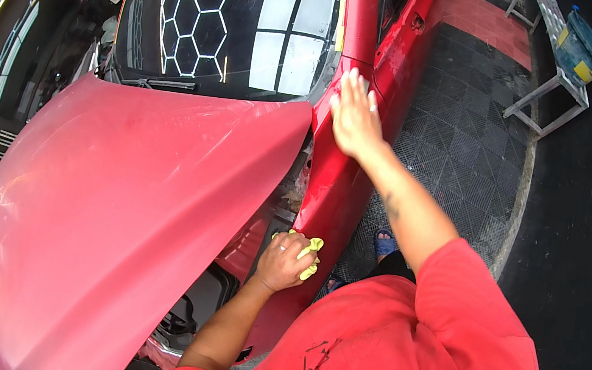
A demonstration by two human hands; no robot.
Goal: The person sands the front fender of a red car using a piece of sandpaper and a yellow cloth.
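A red car fills the left and middle of the view, its dull red hood [135, 184] raised a little along the near side. My left hand [279, 265] is closed around a crumpled yellow cloth [311, 258], at the edge of the front fender beside the gap under the hood. Farther up, my right hand [356, 117] lies stretched out, with straight fingers, against the glossy red fender [327, 182] near the base of the windshield. It holds nothing that I can see. Its palm is hidden.
The windshield [244, 16] reflects hexagonal lights, with yellow tape [343, 8] along its edge. Black and red floor tiles [457, 132] run beside the car. A blue bucket [583, 48] stands on a grey metal bench [554, 93]. Engine bay parts [202, 297] show below the hood.
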